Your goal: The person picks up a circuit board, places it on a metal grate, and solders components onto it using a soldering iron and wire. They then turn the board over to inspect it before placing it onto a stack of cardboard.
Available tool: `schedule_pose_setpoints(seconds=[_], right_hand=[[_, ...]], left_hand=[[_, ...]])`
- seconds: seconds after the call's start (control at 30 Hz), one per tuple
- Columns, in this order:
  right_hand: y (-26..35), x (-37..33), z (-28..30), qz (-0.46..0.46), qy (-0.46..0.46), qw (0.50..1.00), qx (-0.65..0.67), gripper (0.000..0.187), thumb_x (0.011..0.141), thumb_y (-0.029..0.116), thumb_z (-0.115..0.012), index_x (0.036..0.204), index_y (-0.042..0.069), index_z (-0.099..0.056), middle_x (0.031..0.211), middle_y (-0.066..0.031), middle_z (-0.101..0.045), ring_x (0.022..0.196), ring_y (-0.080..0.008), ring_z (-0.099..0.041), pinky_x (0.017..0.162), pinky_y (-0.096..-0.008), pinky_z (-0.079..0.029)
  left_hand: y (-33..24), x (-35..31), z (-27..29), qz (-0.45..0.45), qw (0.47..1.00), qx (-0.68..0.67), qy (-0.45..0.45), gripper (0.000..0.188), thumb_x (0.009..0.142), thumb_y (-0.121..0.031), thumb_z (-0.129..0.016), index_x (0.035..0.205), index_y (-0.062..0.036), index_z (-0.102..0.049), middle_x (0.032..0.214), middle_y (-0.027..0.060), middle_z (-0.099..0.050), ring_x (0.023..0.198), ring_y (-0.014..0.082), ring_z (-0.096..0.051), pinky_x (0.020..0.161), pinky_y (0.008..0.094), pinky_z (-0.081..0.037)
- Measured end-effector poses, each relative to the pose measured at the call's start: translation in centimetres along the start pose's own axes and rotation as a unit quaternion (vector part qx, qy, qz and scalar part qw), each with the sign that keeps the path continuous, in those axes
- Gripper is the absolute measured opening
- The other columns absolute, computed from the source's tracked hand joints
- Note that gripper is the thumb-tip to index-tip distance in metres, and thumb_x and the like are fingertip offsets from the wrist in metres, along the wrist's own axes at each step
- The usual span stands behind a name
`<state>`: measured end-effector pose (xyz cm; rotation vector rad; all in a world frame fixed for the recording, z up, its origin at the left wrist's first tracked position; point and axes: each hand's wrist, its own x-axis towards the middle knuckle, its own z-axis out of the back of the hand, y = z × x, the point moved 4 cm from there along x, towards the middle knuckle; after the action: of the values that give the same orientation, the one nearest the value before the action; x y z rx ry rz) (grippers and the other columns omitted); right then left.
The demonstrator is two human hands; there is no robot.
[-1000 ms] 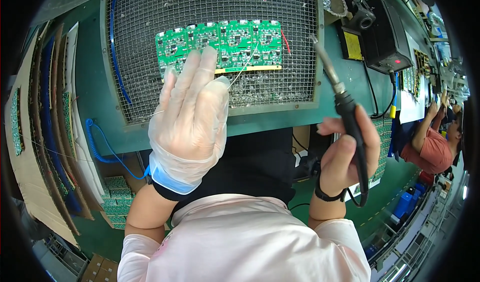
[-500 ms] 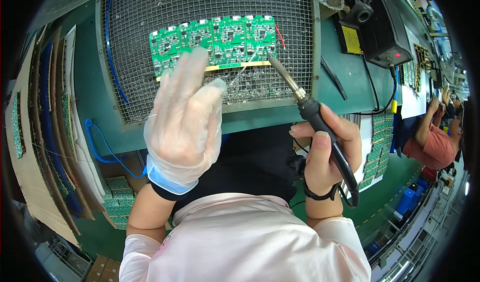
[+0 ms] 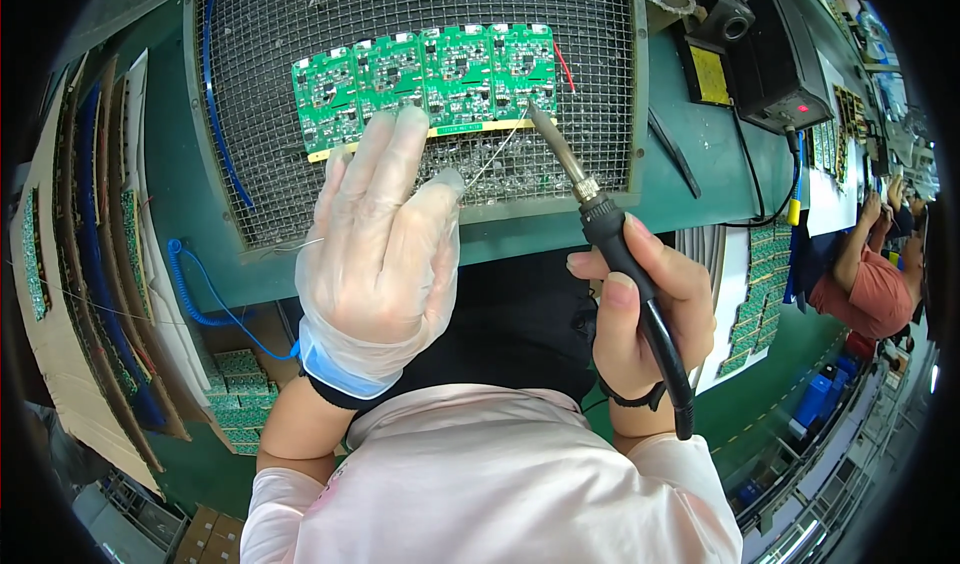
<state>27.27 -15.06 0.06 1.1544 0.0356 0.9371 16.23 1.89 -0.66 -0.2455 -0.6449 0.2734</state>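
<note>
A panel of green circuit boards [image 3: 458, 82] lies on the wire mesh, its yellowish strip toward me. My left hand [image 3: 375, 254], in a thin clear glove, has its fingertips at the panel's near edge. Between its thumb and fingers runs a thin solder wire [image 3: 494, 158], slanting up to the near edge of the rightmost board; the wire's tail trails out beside the wrist. My bare right hand [image 3: 655, 314] grips a black soldering iron [image 3: 612, 232] like a pen. The iron's tip is at that same edge, close to the wire's end; whether they touch I cannot tell.
The framed mesh [image 3: 270, 189] holds solder scraps. Black tweezers [image 3: 673, 152] lie to its right, near a black soldering station [image 3: 780, 74] and a yellow sponge [image 3: 709, 76]. Cardboard sheets with boards [image 3: 85, 264] stand at left. A co-worker [image 3: 865, 294] sits far right.
The iron has shifted slightly left, its tip nearer the wire's end. My left hand has moved a little right. The panel sits slightly farther away.
</note>
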Motion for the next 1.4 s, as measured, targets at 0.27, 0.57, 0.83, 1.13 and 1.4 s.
schedule_pose_setpoints(seconds=[0.27, 0.57, 0.83, 1.13, 1.4], right_hand=[[1.8, 0.8, -0.3, 0.024, 0.027, 0.997, -0.062, 0.03, 0.097, 0.009, -0.064, 0.119, -0.009, -0.058, 0.092, -0.0211, -0.073, 0.077, -0.0204, -0.074, 0.072, -0.0273, -0.058], [2.8, 1.4, -0.2, 0.078, 0.078, 0.985, -0.129, 0.032, 0.092, 0.004, -0.069, 0.119, -0.011, -0.059, 0.092, -0.0235, -0.073, 0.071, -0.0194, -0.074, 0.064, -0.0265, -0.059], [1.2, 0.1, 0.6, 0.05, 0.01, 0.997, -0.057, 0.036, 0.086, 0.004, -0.074, 0.119, -0.007, -0.063, 0.076, -0.0144, -0.07, 0.059, -0.0151, -0.066, 0.056, -0.0255, -0.053], [0.0, 0.3, 1.0, -0.016, -0.029, 0.999, 0.003, 0.034, 0.088, 0.006, -0.073, 0.119, -0.003, -0.063, 0.083, -0.0135, -0.074, 0.063, -0.011, -0.067, 0.06, -0.0223, -0.054], [-2.4, 3.4, 4.9, 0.014, -0.23, 0.973, 0.033, 0.027, 0.099, 0.006, -0.059, 0.124, -0.004, -0.062, 0.089, -0.0141, -0.073, 0.07, -0.0112, -0.067, 0.066, -0.0219, -0.052]], left_hand=[[-0.1, 0.1, 0.1, 0.001, 1.0, 0.008, 0.006, 0.008, 0.093, -0.002, -0.062, 0.1, -0.0013, -0.066, 0.129, 0.0236, -0.065, 0.123, 0.0432, -0.061, 0.105, 0.0493, -0.049], [0.2, -0.1, 0.0, 0.002, 0.999, -0.032, -0.003, 0.01, 0.094, -0.002, -0.061, 0.103, -0.0007, -0.065, 0.128, 0.0246, -0.065, 0.121, 0.0442, -0.062, 0.104, 0.0496, -0.048], [0.1, 0.2, 0.2, 0.003, 0.999, -0.032, -0.002, 0.01, 0.093, -0.001, -0.061, 0.102, -0.0002, -0.065, 0.127, 0.0258, -0.065, 0.121, 0.045, -0.062, 0.104, 0.0495, -0.048], [0.0, 0.1, 0.1, 0.0, 1.0, -0.014, -0.007, 0.012, 0.093, 0.0, -0.061, 0.104, -0.0007, -0.066, 0.128, 0.0242, -0.066, 0.123, 0.0439, -0.061, 0.105, 0.0493, -0.048], [0.3, -0.2, 0.7, 0.002, 0.999, 0.003, -0.043, 0.02, 0.085, 0.001, -0.067, 0.104, -0.0041, -0.07, 0.12, 0.0167, -0.069, 0.113, 0.0358, -0.064, 0.096, 0.0428, -0.052]])
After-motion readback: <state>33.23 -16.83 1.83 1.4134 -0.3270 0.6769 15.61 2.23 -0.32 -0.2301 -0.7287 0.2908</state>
